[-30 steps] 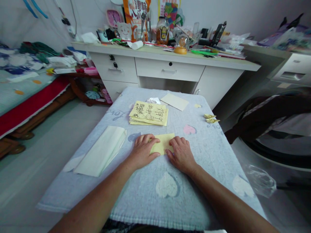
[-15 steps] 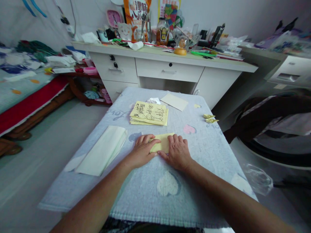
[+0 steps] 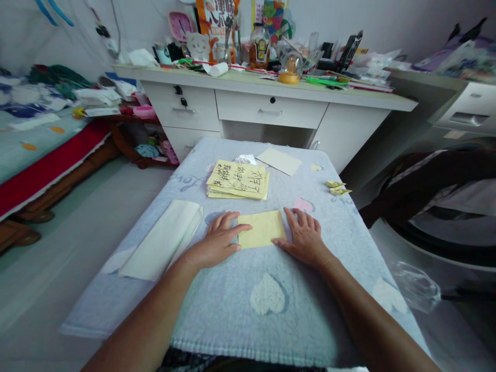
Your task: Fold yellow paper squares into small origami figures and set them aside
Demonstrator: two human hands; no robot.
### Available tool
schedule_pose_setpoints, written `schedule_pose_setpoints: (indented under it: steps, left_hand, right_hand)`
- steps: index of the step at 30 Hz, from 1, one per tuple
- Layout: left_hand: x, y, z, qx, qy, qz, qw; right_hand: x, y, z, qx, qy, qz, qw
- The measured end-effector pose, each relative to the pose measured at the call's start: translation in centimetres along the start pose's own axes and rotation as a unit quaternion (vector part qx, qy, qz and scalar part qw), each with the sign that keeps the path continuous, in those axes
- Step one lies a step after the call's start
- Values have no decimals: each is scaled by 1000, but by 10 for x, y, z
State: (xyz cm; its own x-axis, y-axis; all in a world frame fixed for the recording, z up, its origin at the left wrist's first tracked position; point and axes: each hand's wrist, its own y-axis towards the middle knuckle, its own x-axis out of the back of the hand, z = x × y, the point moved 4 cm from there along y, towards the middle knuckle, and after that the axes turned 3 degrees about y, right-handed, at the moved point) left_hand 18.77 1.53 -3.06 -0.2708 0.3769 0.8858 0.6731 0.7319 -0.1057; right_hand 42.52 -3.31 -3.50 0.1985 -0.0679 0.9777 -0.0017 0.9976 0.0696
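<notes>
A yellow paper rectangle (image 3: 260, 230) lies flat on the cloth-covered table (image 3: 232, 310). On its left edge rests my left hand (image 3: 220, 240), fingers spread, the thumb lying on the paper. My right hand (image 3: 304, 235) is open at the right edge, with its thumb touching the lower right corner. Beyond them is a stack of yellow sheets with black handwriting (image 3: 238, 180). Folded white paper (image 3: 163, 240) lies to the left of my left hand. Small folded yellow paper pieces (image 3: 338, 187) sit near the table's right edge.
A pale card (image 3: 279, 161) and a crumpled white tissue (image 3: 246, 159) lie at the table's far side. Behind stands a cluttered white desk (image 3: 271, 111). A bed (image 3: 39, 139) is at the left, and a front-loading washing machine (image 3: 465, 113) at the right.
My right hand has slid to the right, off most of the yellow paper, and more of the sheet shows. My left hand has shifted slightly left.
</notes>
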Motion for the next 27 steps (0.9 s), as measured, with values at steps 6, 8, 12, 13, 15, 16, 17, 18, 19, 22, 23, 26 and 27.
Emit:
schedule_pose_setpoints:
  steps: [6,8,12,13,15,16,17,18,19,22,23,26,27]
  left_hand:
    - [-2,1,3,-1,2,2,1000]
    - [-2,1,5,-8,-1,4,1000]
    - [1,2,6,-28,-19,-12,999]
    - [2,2,6,-29,-24,-22,999]
    - [3,5,5,-20,-31,-49,998]
    - [3,6,4,-11,-32,-64,997]
    - [2,8,4,1,-31,-81,996]
    - [0,10,4,13,-27,-98,995]
    - [-2,12,3,24,-16,-119,993]
    - [-8,17,2,40,32,-168,984]
    - [-10,18,2,43,40,-175,983]
    - [-10,19,1,43,39,-186,981]
    - [-9,19,0,38,30,-190,981]
  right_hand:
    - [1,1,-25,-11,16,40,999]
    - [4,2,-30,-9,37,56,998]
    - [9,3,-30,6,95,45,994]
    - [9,3,-28,8,110,33,993]
    - [7,5,-23,9,133,6,991]
    - [5,6,-19,11,136,-6,991]
    - [4,8,-14,15,135,-17,991]
    - [2,9,-9,21,129,-26,991]
    - [-1,11,-5,28,124,-28,992]
    - [-4,14,5,43,114,-26,992]
    - [-4,15,7,45,115,-26,992]
    - [-3,14,9,52,131,-29,990]
    - [-2,14,10,54,138,-30,988]
